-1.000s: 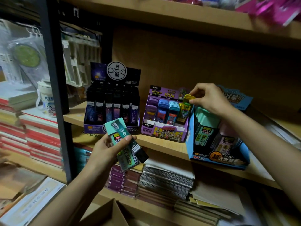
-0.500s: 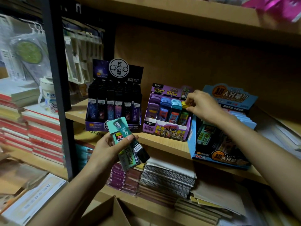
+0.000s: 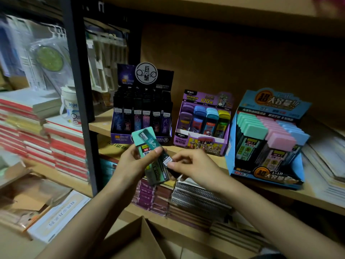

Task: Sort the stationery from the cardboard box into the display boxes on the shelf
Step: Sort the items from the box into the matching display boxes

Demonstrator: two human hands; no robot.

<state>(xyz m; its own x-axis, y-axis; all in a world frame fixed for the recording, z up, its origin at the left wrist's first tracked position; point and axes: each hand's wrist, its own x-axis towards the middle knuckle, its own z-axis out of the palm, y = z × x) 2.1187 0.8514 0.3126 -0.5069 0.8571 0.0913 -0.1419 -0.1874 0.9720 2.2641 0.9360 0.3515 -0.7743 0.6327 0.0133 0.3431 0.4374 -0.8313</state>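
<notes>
The left hand point(image 3: 133, 165) holds two lead refills in front of the wooden shelf point(image 3: 196, 161). One is a wide mint-capped plastic lead case point(image 3: 156, 175) with a red "2B" tag. Over it lies a slim dark green lead tube point(image 3: 150, 142), tilted. Its grip is closed round both, thumb across the front. The right hand point(image 3: 190, 167) pinches the tube's lower end beside a small white label too fine to read; that grip is narrow and on the tube.

Three display boxes stand in a row on the shelf behind:
- A black and purple display box point(image 3: 141, 116) holds dark tubes with zodiac signs under a round white sign.
- A purple display box point(image 3: 200, 142) is marked "M&G", "ULTRAMAN" and "100".
- A blue display box point(image 3: 242, 172) holds mint, pink and blue capped cases and reads "超大容量", "2B 0.7" and "1=10".

An open brown cardboard box point(image 3: 138, 238) sits below the hands
</notes>
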